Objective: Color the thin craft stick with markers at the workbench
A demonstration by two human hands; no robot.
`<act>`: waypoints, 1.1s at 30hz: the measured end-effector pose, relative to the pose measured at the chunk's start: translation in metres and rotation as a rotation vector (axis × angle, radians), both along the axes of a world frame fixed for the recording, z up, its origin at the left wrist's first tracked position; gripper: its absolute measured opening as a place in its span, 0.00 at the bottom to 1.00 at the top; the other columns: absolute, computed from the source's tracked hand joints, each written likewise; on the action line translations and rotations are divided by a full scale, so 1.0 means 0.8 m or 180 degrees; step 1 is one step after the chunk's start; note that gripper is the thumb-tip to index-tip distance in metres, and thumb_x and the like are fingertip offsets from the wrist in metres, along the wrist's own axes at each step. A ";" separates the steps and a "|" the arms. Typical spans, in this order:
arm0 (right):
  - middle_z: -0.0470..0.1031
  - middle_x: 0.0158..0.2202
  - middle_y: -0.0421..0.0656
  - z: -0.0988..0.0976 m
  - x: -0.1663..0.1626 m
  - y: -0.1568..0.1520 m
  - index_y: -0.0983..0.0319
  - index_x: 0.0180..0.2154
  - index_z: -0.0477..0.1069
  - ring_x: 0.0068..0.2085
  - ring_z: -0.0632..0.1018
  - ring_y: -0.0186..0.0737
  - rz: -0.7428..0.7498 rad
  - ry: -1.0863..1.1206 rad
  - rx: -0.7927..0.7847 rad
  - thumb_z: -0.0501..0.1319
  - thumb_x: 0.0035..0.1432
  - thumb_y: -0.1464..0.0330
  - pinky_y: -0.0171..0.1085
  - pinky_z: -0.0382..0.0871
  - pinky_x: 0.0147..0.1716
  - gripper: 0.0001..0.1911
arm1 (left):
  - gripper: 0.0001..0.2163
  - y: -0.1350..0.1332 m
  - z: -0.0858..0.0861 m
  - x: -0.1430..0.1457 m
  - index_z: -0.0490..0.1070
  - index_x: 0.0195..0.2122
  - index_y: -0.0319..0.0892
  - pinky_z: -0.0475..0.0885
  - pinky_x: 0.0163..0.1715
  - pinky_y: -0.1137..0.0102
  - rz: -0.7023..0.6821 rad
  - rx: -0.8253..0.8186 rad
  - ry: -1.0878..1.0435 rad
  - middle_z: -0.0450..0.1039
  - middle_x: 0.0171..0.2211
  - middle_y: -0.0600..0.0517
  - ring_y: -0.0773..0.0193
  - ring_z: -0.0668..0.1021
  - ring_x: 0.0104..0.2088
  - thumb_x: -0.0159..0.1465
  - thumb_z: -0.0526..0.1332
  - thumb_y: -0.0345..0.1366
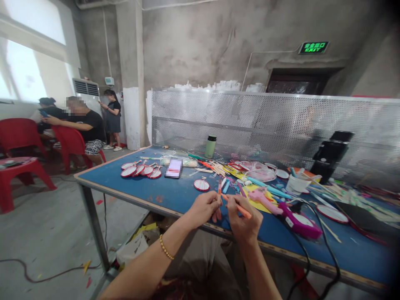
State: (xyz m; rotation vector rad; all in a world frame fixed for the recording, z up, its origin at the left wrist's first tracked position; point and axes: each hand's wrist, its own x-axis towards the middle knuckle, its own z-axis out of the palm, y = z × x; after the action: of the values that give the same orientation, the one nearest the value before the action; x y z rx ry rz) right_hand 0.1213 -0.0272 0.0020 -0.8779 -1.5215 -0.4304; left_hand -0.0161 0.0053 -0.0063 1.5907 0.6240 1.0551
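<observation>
At the table's front edge, my left hand (206, 207) is closed around a short flat wooden stick (219, 186), upright, its upper part orange. An orange marker pen (242, 209) is in my right hand (245, 218), its front end close to the stick; whether they touch I cannot tell. Just beyond my hands lies a round white disc with a red rim (201, 185). More red-rimmed discs on short sticks (141, 170) overlap at the left. Blue pens (225, 186) are scattered right beyond my fingers.
On the blue table (109, 177) are a phone (173, 168), a green tumbler (211, 146), a pile of wooden sticks (218, 167), a pink tool (264, 199), a purple device (299, 222) and a white cup (296, 183). Black cables (328, 250) hang at right. People (86, 125) sit and stand far left.
</observation>
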 end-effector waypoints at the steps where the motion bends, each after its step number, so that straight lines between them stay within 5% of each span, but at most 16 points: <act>1: 0.77 0.24 0.38 0.000 0.000 0.000 0.61 0.29 0.74 0.25 0.78 0.31 -0.0016 0.0029 0.0007 0.58 0.64 0.70 0.29 0.70 0.29 0.11 | 0.09 0.000 0.000 0.000 0.63 0.31 0.42 0.61 0.16 0.78 0.0002 -0.0004 0.0006 0.71 0.18 0.56 0.71 0.70 0.15 0.63 0.57 0.42; 33: 0.77 0.22 0.39 0.004 -0.002 -0.003 0.61 0.28 0.74 0.23 0.76 0.31 0.0018 0.0015 -0.0023 0.57 0.64 0.69 0.29 0.70 0.27 0.12 | 0.11 -0.001 0.002 0.000 0.64 0.32 0.42 0.60 0.17 0.77 0.0016 -0.0010 0.0017 0.70 0.18 0.57 0.71 0.70 0.15 0.63 0.57 0.44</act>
State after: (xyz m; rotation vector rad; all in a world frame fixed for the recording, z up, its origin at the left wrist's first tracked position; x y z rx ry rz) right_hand 0.1195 -0.0293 0.0054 -0.8795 -1.5219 -0.4187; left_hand -0.0161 0.0047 -0.0048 1.5904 0.6332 1.0533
